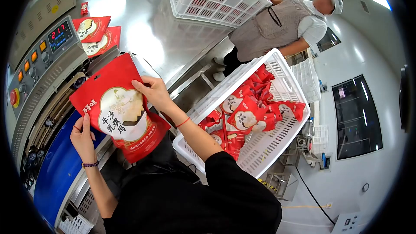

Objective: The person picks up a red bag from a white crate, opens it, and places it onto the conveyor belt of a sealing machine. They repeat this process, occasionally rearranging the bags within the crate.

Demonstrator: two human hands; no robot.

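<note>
A large red snack pouch (123, 117), with a pale printed panel and a hang hole near its top edge, is held up in front of me by both hands. My left hand (83, 138) pinches its lower left edge, wearing a dark bead bracelet and a red ring. On the opposite edge my right hand (154, 93) grips the pouch between thumb and fingers, with a thin red cord at the wrist. The pouch's top edge lies close beside the band sealing machine (41, 67), whose display reads 217.
Two red pouches (102, 41) and a small red packet (84, 8) lie on the steel table (143, 30). A white crate (268, 158) of red pouches stands at my right, another crate (216, 6) farther back. A person (277, 26) stands beside them. A blue conveyor belt (60, 169) runs below my left hand.
</note>
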